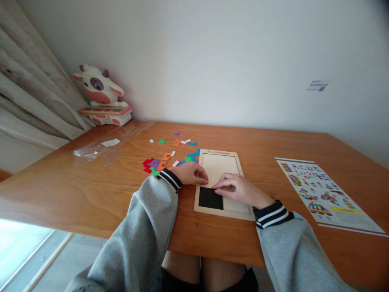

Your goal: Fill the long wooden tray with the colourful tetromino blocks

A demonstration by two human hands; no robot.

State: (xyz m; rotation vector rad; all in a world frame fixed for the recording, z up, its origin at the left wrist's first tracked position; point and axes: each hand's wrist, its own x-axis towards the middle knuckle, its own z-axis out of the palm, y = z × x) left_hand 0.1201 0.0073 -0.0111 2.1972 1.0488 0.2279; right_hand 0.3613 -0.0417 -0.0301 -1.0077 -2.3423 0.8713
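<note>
A shallow wooden puzzle tray (pixel 231 214) lies before me, its pale floor bare apart from a flat black square piece (pixel 210 198) in the lower left corner. My right hand (pixel 235 188) reaches in from the right; its thumb and fingertips pinch together at the upper right corner of the black piece. Over the tray's left rim comes my left hand (pixel 193 173), fingers bent and a little apart, tips just above the black piece, with nothing visible in them. Beyond my left hand lie scattered coloured puzzle pieces (pixel 154 163), partly hidden by it.
A printed pattern sheet (pixel 325 190) lies on the wooden table (pixel 121 194) at the right. Clear plastic wrapping (pixel 91 152) and a cow-shaped toy keyboard (pixel 105 97) are at the left, near a curtain (pixel 27 81). A wall (pixel 227 61) stands behind the table.
</note>
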